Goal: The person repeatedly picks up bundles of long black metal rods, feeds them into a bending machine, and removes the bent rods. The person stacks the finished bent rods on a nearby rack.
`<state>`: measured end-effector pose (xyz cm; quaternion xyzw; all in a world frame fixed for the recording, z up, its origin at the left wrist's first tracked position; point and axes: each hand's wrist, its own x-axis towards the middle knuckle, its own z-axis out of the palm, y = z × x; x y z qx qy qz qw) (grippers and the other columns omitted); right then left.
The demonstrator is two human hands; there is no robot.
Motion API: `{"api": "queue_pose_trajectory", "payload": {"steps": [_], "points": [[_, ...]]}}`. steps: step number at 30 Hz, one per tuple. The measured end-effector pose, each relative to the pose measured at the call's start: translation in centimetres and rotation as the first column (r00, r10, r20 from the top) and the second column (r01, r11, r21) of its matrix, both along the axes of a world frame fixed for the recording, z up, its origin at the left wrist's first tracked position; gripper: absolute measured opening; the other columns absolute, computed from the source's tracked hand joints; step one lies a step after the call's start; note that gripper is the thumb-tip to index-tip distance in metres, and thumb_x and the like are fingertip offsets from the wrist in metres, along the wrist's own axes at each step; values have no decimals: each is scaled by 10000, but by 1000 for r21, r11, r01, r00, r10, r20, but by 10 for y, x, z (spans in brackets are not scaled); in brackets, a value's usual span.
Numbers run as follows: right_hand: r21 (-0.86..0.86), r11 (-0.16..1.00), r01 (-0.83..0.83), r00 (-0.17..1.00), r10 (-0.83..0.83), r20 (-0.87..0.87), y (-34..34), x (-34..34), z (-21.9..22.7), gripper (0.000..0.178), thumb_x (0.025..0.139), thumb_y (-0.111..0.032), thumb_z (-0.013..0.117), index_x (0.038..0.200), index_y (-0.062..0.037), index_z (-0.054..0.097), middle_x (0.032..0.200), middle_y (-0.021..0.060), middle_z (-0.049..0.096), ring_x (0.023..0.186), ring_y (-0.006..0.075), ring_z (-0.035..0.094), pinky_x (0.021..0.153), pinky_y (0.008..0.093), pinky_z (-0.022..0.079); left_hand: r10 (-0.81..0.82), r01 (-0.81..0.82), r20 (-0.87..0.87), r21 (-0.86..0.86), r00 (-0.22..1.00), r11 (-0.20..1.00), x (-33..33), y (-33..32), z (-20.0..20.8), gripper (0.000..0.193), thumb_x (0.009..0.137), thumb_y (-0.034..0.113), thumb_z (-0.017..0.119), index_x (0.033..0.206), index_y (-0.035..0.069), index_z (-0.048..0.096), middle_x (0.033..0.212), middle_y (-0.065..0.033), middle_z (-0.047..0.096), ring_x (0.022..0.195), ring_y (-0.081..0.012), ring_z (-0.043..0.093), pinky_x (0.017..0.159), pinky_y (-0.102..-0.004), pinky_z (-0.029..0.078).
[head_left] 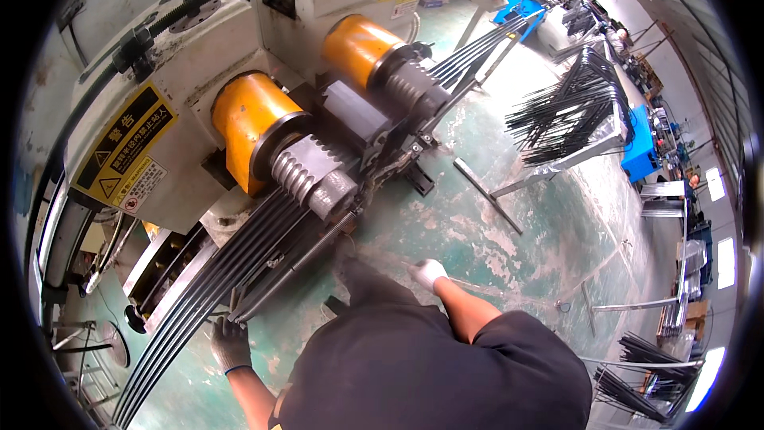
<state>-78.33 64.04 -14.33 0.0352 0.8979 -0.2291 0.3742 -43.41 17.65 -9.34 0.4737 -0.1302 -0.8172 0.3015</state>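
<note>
Rods (239, 275) slant past the machine (187, 155), left hand (231, 344) close beside them, grip unclear; right hand (428, 273) hangs free, released!

The gloved left hand (231, 342) is at the lower end of a metal bar (294, 268) beside a row of long dark tubes (203, 291), while the gloved right hand (428, 273) hangs apart over the green floor (549, 271). Two orange cylinders (255, 111) jut from a pale machine (191, 151).

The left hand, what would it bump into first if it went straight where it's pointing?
The left hand would probably meet the grey metal bar first; the bar's near end looks right beside it, perhaps touching. Depth is unclear.
</note>
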Motion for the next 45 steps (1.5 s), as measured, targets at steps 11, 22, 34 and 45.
{"api": "queue_pose_trajectory", "payload": {"steps": [11, 22, 34, 45], "points": [[-510, 824, 247, 937, -336, -90, -38, -25, 42, 366, 936, -288, 649, 1138, 5, 734, 950, 165, 769, 896, 308, 734, 851, 383, 549, 227, -247, -141, -150, 964, 957, 38, 12, 80, 435, 1082, 294, 462, 1422, 38, 551, 1496, -133, 557, 1326, -322, 533, 1162, -481, 397], [-740, 647, -184, 859, -259, -441, -130, -72, 209, 316, 983, -193, 677, 1226, 8, 684, 1132, 139, 745, 1061, 202, 686, 956, 334, 518, 133, 6, 89, -849, 987, 528, 40, 6, 147, 520, 1085, 285, 398, 1491, -27, 485, 1520, -179, 536, 1385, -307, 517, 1241, -447, 286], [-978, 126, 168, 892, -442, 96, -155, -108, 225, 477, 1023, -314, 650, 1341, 39, 608, 1256, 105, 687, 1139, 202, 612, 1029, 338, 455, 399, -126, 3, -946, 917, 298, -22, -9, 337, 563, 1094, 363, 495, 1507, -20, 477, 1421, -192, 605, 1363, -281, 535, 1208, -390, 333], [-959, -164, 230, 791, -542, 283, -228, -187, 219, 328, 944, -205, 743, 1216, -34, 675, 1056, 56, 687, 915, 178, 649, 754, 360, 541, 420, 72, 52, -997, 906, -32, -140, -13, 483, 367, 1062, 257, 579, 1324, 19, 674, 1167, -106, 714, 1085, -166, 677, 984, -323, 524]]}}
